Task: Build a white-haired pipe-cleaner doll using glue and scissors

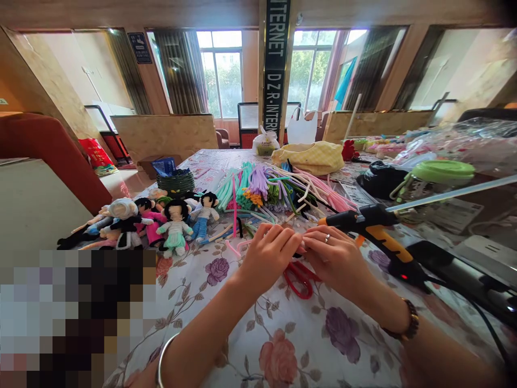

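Observation:
My left hand (pixel 271 252) and my right hand (pixel 337 258) meet at the fingertips above the tablecloth. Both have their fingers bent in a pinch; what lies between them is mostly hidden, with only a small dark bit showing. Just beneath them lie scissors with red handles (pixel 299 281). A pink pipe cleaner (pixel 238 249) rests by the left fingers. Beyond the hands is a large pile of pipe cleaners (pixel 262 186) in mint, purple, orange, green and pink. Close to my right hand stands a black and orange glue gun (pixel 377 231) with a long glue stick in its back.
Several small fuzzy dolls (pixel 175 226) sit at the left, before a dark green basket (pixel 175 183). A yellow checked cloth bundle (pixel 309 157) lies behind the pile. At right are a jar with a green lid (pixel 443 171), a black bag (pixel 382 180) and a white power strip (pixel 487 253).

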### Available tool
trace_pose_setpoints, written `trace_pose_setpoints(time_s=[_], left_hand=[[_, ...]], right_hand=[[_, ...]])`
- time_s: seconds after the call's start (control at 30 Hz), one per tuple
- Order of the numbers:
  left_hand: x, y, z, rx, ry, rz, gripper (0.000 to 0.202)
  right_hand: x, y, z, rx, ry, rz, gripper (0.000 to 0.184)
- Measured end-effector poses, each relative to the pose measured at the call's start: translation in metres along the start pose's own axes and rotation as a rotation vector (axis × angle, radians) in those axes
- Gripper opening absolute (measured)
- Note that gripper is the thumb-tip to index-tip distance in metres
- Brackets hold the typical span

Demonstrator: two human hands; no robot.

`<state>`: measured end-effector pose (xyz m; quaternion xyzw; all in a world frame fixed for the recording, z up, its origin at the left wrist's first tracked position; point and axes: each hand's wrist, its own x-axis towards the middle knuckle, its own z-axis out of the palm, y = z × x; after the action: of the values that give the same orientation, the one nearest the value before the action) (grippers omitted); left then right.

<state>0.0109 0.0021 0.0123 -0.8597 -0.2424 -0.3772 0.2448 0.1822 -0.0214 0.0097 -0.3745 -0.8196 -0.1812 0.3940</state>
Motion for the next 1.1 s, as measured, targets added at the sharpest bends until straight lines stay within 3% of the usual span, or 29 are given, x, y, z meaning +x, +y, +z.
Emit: trace_pose_setpoints(time_s=[0.53, 0.83, 1.1], left_hand=[[-0.0018, 0.0048, 0.0006, -0.110, -0.019, -0.044, 0.019], [-0.0021, 0.0054, -0.0031, -0.148, 0.192, -0.067, 0.008], [-0.0020, 0.0055, 0.0008, -0.105, 0.138, -0.057, 0.020]], right_hand=[[-0.0027, -0.0029, 0.0028, -0.007, 0.041, -0.065, 0.017], [0.0005, -0.0052, -0.0015, 0.002, 0.075, -0.013, 0.011], [-0.0014, -0.0066, 0.0001, -0.003, 0.059, -0.035, 0.015]])
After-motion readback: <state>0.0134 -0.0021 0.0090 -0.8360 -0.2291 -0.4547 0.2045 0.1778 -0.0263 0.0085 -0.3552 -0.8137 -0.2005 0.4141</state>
